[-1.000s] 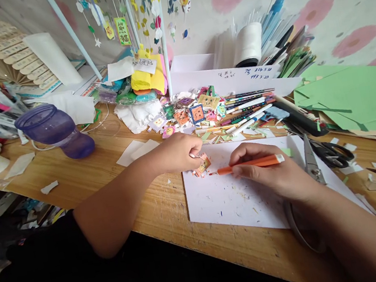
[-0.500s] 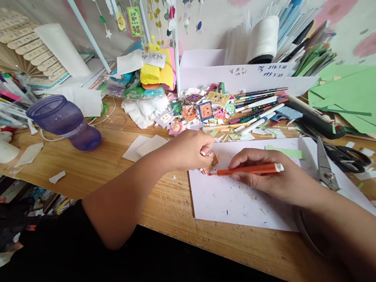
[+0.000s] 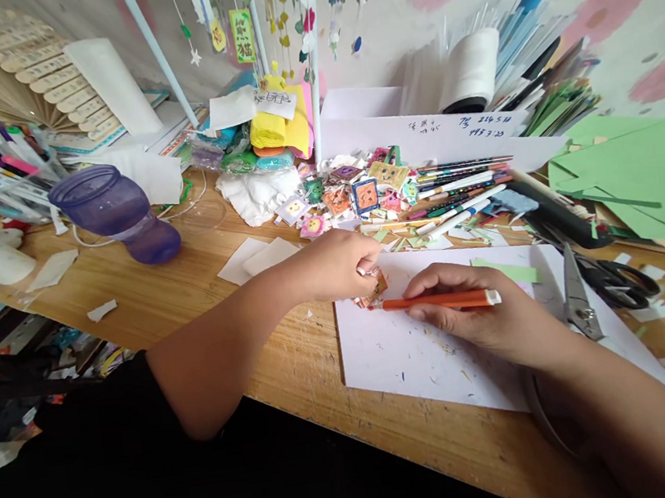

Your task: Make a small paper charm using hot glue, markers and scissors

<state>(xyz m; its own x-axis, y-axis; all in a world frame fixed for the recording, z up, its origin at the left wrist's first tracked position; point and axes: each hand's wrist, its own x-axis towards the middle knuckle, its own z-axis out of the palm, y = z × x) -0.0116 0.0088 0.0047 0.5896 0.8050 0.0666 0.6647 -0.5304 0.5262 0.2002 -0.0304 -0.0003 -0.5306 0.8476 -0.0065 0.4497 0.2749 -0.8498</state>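
Note:
An orange marker (image 3: 439,300) lies almost level in my right hand (image 3: 471,316), pinched between thumb and fingers. Its tip points left and meets the edge of a small orange-coloured paper piece (image 3: 380,285). My left hand (image 3: 347,263) is closed on that piece and hides much of it; some of its fingers are out of sight. Both hands are over a white paper sheet (image 3: 397,355) flecked with coloured marks. Beyond them is a pile of small coloured paper squares with drawn faces (image 3: 365,195).
Scissors (image 3: 579,297) lie right of the sheet, beside black-handled scissors (image 3: 622,282). Several pens (image 3: 460,190) lie behind it, near green paper (image 3: 657,179). A purple translucent container (image 3: 117,213) stands left. Paper scraps (image 3: 263,259) are on the wooden table (image 3: 213,241).
The view has shifted very slightly. Both hands stay in nearly the same place, with the orange marker still against the paper piece.

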